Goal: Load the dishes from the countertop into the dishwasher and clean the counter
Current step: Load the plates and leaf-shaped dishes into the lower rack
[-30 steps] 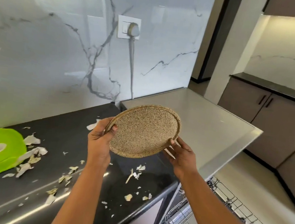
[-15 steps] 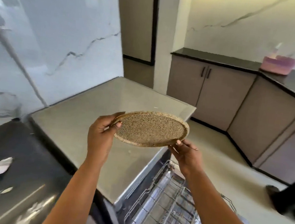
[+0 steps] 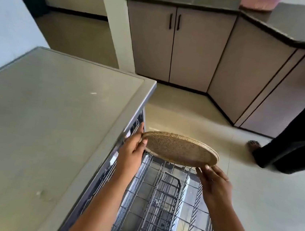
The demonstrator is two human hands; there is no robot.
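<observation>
The grey countertop is lying at the left, with the dishwasher opening directly below its right edge. The lower rack is standing pulled out beneath the hands, its wire tines and a central wire basket being exposed; no dishes are being seen in the visible part. A second person's dark trouser leg is standing well apart at the right.

The speckled brown plate is being held above the rack, nearly flat and slightly tilted, touching nothing but the hands. Its left rim is being gripped by the left hand, thumb on top and fingers curled behind. Its near-right rim is being supported by the fingertips of the right hand, the fingers lying nearly straight under the edge.

The loading step is judged to be in hand. For the next move, the plate is to be turned upright and lowered edge-first between two tines, clear of the basket.
</observation>
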